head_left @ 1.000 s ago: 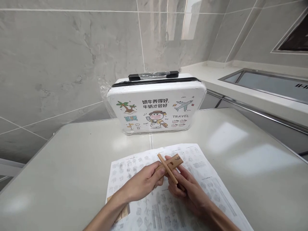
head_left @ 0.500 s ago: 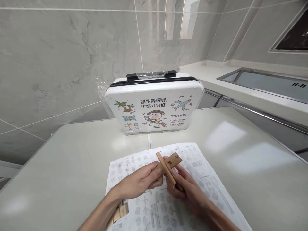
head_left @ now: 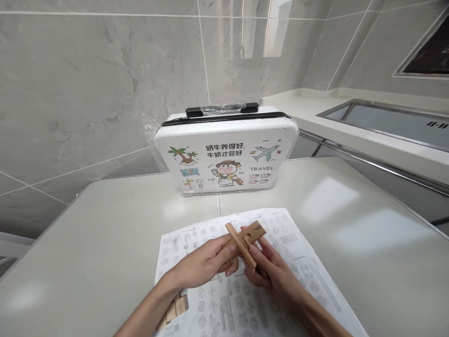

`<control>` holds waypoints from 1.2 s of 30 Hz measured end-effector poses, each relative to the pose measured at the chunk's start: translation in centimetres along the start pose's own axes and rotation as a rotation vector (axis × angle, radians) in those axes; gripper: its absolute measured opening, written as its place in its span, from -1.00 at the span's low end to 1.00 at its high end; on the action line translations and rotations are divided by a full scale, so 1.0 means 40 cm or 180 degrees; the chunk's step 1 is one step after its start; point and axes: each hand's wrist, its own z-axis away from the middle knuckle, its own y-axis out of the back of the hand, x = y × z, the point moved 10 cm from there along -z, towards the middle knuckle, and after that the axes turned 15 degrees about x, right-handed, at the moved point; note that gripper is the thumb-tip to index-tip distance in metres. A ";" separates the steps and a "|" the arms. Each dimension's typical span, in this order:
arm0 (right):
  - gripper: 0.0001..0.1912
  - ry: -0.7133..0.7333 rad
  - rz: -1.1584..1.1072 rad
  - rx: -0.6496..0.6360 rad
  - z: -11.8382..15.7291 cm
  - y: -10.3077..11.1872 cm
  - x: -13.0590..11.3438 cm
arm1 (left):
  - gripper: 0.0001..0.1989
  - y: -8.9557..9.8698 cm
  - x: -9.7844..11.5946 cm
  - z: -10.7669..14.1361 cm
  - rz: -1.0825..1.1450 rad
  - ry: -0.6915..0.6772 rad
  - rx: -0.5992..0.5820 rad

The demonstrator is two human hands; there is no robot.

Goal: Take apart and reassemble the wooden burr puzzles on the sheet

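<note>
Over the printed sheet, both hands hold crossed wooden puzzle pieces. A flat notched piece [head_left: 258, 229] with a dark mark on its end points up and right. Another narrow wooden stick [head_left: 239, 244] crosses it on a slant. My left hand [head_left: 206, 264] is closed around the near-left end of the pieces, its thumb on top. On the other side my right hand [head_left: 275, 271] grips them from below and the right, with its thumb near the notch. Fingers hide the undersides, so how many pieces are joined cannot be seen.
The printed sheet [head_left: 206, 299] with small diagrams lies on the pale table [head_left: 84, 252]. Several wooden blocks [head_left: 180, 305] rest at its left edge, partly behind my left forearm. A plastic-wrapped white case [head_left: 196, 135] stands at the back, before a tiled wall.
The crossed pieces have turned slightly in my hands, and the slanted stick's upper end has moved a little left. More wood shows at the notch beside my right thumb.
</note>
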 end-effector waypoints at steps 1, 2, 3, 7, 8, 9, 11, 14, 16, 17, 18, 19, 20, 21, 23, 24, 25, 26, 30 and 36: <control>-0.45 0.0031 0.0003 0.0064 -0.001 0.006 -0.001 | -0.46 0.003 -0.001 -0.001 0.0021 -0.0003 0.0044; -0.43 0.0058 0.0000 0.0138 -0.002 0.014 -0.002 | -0.47 0.007 -0.001 -0.002 0.0048 -0.0011 0.0090; -0.41 0.0080 -0.0005 0.0221 -0.004 0.023 -0.003 | -0.48 0.012 -0.001 -0.004 0.0080 -0.0023 0.0146; -0.53 0.0159 -0.0020 0.0381 -0.016 0.043 -0.014 | -0.51 0.043 0.012 -0.012 0.0174 -0.0166 0.0526; -0.54 0.0179 -0.0046 0.0395 -0.018 0.045 -0.020 | -0.51 0.053 0.018 -0.014 0.0212 -0.0230 0.0641; -0.54 0.0200 -0.0092 0.0418 -0.021 0.047 -0.027 | -0.52 0.062 0.023 -0.016 0.0256 -0.0286 0.0744; -0.52 0.0209 -0.0183 0.0482 -0.024 0.052 -0.039 | -0.53 0.078 0.029 -0.018 0.0363 -0.0367 0.0930; -0.53 0.0047 -0.0250 0.0432 -0.023 0.049 -0.042 | -0.57 0.100 0.022 -0.021 0.0523 -0.0357 0.1184; -0.48 -0.0090 -0.0266 0.0285 -0.020 0.038 -0.038 | -0.58 0.108 0.014 -0.021 0.0613 -0.0338 0.1292; -0.45 -0.0104 -0.0274 0.0241 -0.018 0.034 -0.039 | -0.59 0.111 0.010 -0.022 0.0651 -0.0332 0.1338; -0.44 -0.0071 -0.0267 0.0235 -0.017 0.034 -0.042 | -0.59 0.114 0.007 -0.022 0.0682 -0.0329 0.1386; -0.44 -0.0006 -0.0241 0.0255 -0.017 0.035 -0.046 | -0.59 0.116 0.004 -0.022 0.0707 -0.0318 0.1440; -0.46 0.0070 -0.0197 0.0292 -0.016 0.038 -0.050 | -0.59 0.118 0.001 -0.022 0.0731 -0.0298 0.1497; -0.48 0.0136 -0.0134 0.0324 -0.015 0.040 -0.052 | -0.58 0.119 -0.001 -0.021 0.0760 -0.0277 0.1549; -0.49 0.0201 -0.0001 0.0326 -0.013 0.040 -0.052 | -0.58 0.115 -0.003 -0.022 0.0827 -0.0240 0.1593; -0.49 0.0209 0.0030 0.0313 -0.012 0.038 -0.051 | -0.57 0.110 -0.003 -0.022 0.0867 -0.0223 0.1595; -0.50 0.0202 0.0030 0.0295 -0.011 0.037 -0.050 | -0.56 0.104 -0.004 -0.023 0.0908 -0.0200 0.1585; -0.52 0.0184 0.0007 0.0267 -0.010 0.034 -0.049 | -0.54 0.096 -0.006 -0.024 0.0952 -0.0164 0.1559; -0.59 0.0142 -0.0116 0.0076 -0.005 0.023 -0.046 | -0.51 0.052 -0.033 -0.030 0.1267 0.0064 0.1381; -0.56 0.0345 0.0053 0.0061 -0.004 0.031 -0.045 | -0.52 -0.009 -0.066 -0.034 0.1729 0.0320 0.1129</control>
